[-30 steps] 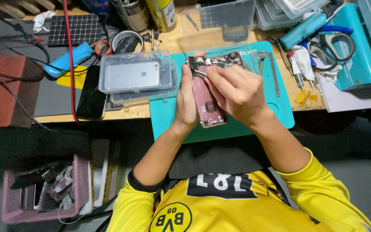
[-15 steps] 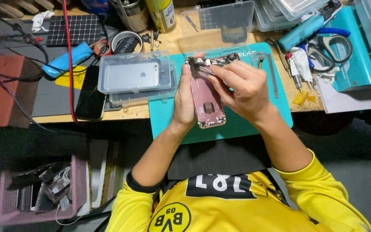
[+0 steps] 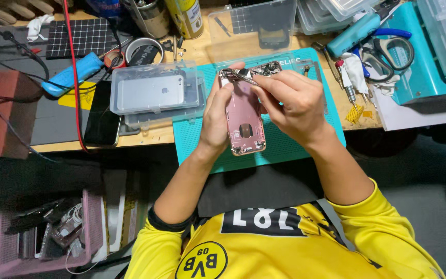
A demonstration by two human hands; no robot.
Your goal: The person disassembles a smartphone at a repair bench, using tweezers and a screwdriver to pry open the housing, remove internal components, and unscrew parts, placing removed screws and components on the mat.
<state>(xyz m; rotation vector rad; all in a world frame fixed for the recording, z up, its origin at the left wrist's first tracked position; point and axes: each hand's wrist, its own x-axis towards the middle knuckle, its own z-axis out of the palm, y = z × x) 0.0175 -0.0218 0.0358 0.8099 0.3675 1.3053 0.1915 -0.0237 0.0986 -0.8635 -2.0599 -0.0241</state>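
Note:
A pink phone housing (image 3: pixel 244 121), opened and stripped, is held over a teal work mat (image 3: pixel 285 147). My left hand (image 3: pixel 216 116) grips its left edge. My right hand (image 3: pixel 290 106) pinches metal tweezers (image 3: pixel 239 76) whose tips reach the housing's top end. A small dark component lies near the top of the housing, partly hidden by my fingers.
A clear plastic box (image 3: pixel 153 93) with a silver phone inside sits left of the mat, next to a black phone (image 3: pixel 100 121). Scissors (image 3: pixel 388 51), a blue tool (image 3: pixel 354 32), clear trays and cans crowd the bench's back. A pink basket (image 3: pixel 47 235) of parts stands on the floor.
My hands and the pink housing stay in nearly the same place. The tweezers have shifted a little at the housing's top end.

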